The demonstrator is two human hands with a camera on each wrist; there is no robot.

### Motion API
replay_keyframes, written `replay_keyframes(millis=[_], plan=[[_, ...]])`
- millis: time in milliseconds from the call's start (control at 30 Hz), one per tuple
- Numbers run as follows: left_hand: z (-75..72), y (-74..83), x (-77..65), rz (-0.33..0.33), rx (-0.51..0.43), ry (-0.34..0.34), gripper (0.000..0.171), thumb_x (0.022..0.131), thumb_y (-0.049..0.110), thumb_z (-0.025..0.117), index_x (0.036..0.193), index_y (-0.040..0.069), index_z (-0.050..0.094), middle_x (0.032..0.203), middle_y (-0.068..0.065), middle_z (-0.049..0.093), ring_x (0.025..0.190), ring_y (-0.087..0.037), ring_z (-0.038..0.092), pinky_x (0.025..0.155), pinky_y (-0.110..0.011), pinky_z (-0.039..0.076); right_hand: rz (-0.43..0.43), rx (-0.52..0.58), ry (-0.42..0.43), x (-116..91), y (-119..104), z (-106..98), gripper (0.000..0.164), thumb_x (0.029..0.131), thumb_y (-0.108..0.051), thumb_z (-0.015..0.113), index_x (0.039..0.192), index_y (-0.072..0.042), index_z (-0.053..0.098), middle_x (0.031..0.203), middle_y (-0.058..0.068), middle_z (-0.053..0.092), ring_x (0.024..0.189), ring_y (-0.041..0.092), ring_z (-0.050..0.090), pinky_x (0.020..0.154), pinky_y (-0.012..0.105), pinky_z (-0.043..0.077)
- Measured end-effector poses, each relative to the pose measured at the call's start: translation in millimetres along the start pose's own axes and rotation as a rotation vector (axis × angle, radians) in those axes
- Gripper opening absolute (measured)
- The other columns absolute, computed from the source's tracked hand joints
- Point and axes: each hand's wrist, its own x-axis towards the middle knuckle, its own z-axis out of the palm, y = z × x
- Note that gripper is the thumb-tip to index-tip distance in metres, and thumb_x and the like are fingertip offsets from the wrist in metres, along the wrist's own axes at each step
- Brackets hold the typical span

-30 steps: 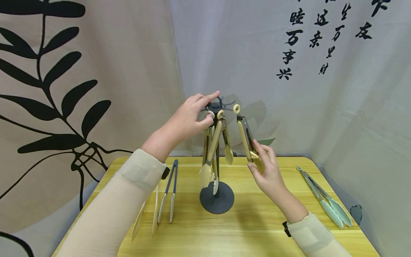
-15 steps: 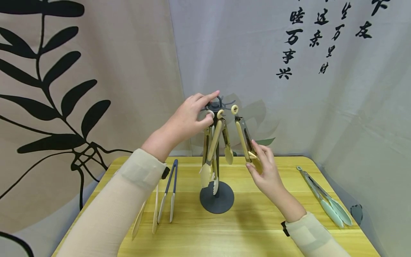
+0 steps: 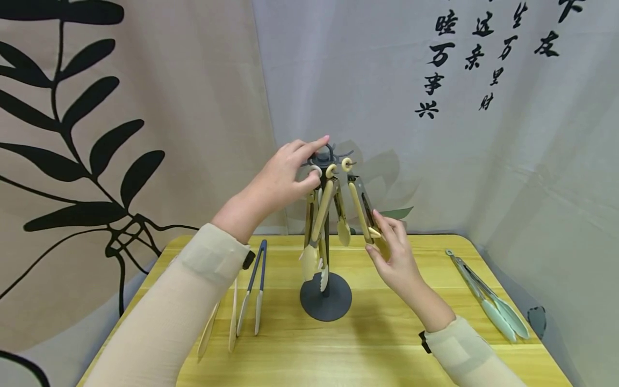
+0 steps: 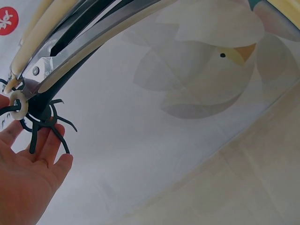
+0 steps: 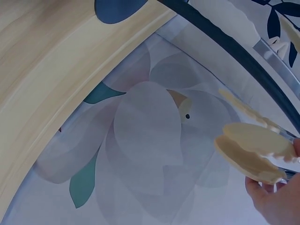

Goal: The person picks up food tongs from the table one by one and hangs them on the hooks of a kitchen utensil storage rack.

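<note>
A dark grey rotating utensil rack (image 3: pixel 326 297) stands mid-table, with several cream-yellow tongs (image 3: pixel 322 215) hanging by ring ends from its hooks. My left hand (image 3: pixel 280 180) grips the hub at its top, thumb beside a pale ring and index finger along the top loop. In the left wrist view, the fingers curl behind the hub (image 4: pixel 42 117) among its hooks. My right hand (image 3: pixel 396 258) pinches another pair of cream-yellow tongs (image 3: pixel 359 201) low down, close to their heads (image 5: pixel 255 145). The ring (image 3: pixel 346 164) of these tongs overlaps the end of a right-hand hook, heads tilting down and right.
Blue-handled tongs (image 3: pixel 258 269) and pale beige tongs (image 3: pixel 232 317) rest on the wooden table (image 3: pixel 377 344) at left, partly behind my left sleeve. Mint-green tongs (image 3: pixel 488 298) lie near its right edge. A printed curtain (image 3: pixel 348 70) hangs behind the table.
My right hand has moved slightly left with its tongs, bringing their ring from beside the hook to overlapping the hook's end. The left hand has stayed on the rack's top.
</note>
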Motion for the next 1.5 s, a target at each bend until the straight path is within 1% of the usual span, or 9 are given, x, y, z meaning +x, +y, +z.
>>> replay_keyframes(millis=[100,167,367,500,733,867,1000,1200,1500], plan=[[-0.2,0.0,-0.1,0.001,0.002,0.001,0.061,0.091,0.024,0.047,0.148,0.038,0.027,0.12,0.0,0.051,0.102,-0.016,0.043,0.086,-0.037,0.038,0.015,-0.004,-0.012,1,-1,2,0.081,0.079,0.007,0.07,0.148,-0.017,0.034,0.13,0.016,0.042,0.118,0.025,0.044,0.098,0.032,0.039],[-0.1,-0.2,-0.2,0.004,0.004,0.003,0.061,0.091,0.024,0.047,0.148,0.038,0.028,0.12,0.0,0.051,0.102,-0.016,0.043,0.086,-0.037,0.039,0.019,0.0,-0.016,1,-2,3,0.082,0.079,0.007,0.069,0.148,-0.017,0.034,0.13,0.016,0.041,0.119,0.025,0.044,0.096,0.037,0.04],[-0.3,-0.3,-0.3,0.009,0.009,0.006,0.062,0.091,0.024,0.047,0.148,0.037,0.028,0.119,0.0,0.052,0.102,-0.016,0.043,0.086,-0.037,0.039,0.015,-0.003,-0.015,3,-3,6,0.081,0.079,0.007,0.069,0.148,-0.017,0.034,0.129,0.017,0.042,0.118,0.026,0.044,0.095,0.039,0.041],[-0.8,0.6,-0.4,0.007,0.01,0.002,0.062,0.091,0.024,0.048,0.148,0.036,0.028,0.121,-0.001,0.051,0.104,-0.017,0.043,0.088,-0.037,0.039,0.011,-0.009,-0.015,4,-2,8,0.081,0.079,0.007,0.069,0.148,-0.017,0.034,0.129,0.017,0.041,0.118,0.027,0.045,0.095,0.043,0.042],[0.0,-0.5,-0.3,0.015,0.01,0.006,0.061,0.091,0.023,0.048,0.148,0.035,0.029,0.121,-0.002,0.051,0.105,-0.017,0.044,0.089,-0.038,0.039,0.007,-0.002,-0.019,4,-1,12,0.082,0.079,0.006,0.07,0.149,-0.017,0.032,0.129,0.017,0.042,0.117,0.027,0.045,0.095,0.045,0.042],[0.3,-0.9,-0.4,0.015,0.012,0.01,0.061,0.091,0.023,0.048,0.148,0.035,0.029,0.121,-0.001,0.052,0.104,-0.017,0.044,0.089,-0.037,0.039,0.016,0.002,-0.03,4,0,14,0.084,0.079,0.003,0.071,0.149,-0.017,0.031,0.13,0.016,0.042,0.114,0.025,0.046,0.089,0.046,0.044],[0.7,-1.2,0.1,0.019,0.013,0.016,0.062,0.091,0.023,0.048,0.148,0.035,0.029,0.124,-0.002,0.052,0.108,-0.018,0.045,0.091,-0.038,0.04,0.041,0.005,-0.052,5,-1,16,0.084,0.08,-0.001,0.072,0.15,-0.019,0.029,0.131,0.015,0.041,0.109,0.023,0.046,0.082,0.047,0.045],[1.2,-0.7,0.4,0.024,0.016,0.019,0.062,0.091,0.023,0.048,0.148,0.035,0.029,0.126,-0.002,0.051,0.111,-0.018,0.045,0.093,-0.039,0.04,0.073,0.012,-0.081,5,-4,17,0.084,0.082,-0.005,0.072,0.15,-0.022,0.027,0.131,0.014,0.041,0.107,0.021,0.047,0.078,0.042,0.046],[1.1,-1.0,-0.4,0.021,0.014,0.023,0.062,0.091,0.023,0.048,0.148,0.036,0.029,0.125,-0.001,0.052,0.107,-0.017,0.044,0.09,-0.038,0.039,0.085,0.014,-0.104,5,-5,21,0.083,0.083,-0.007,0.071,0.151,-0.024,0.025,0.133,0.014,0.04,0.113,0.026,0.047,0.081,0.043,0.049]])
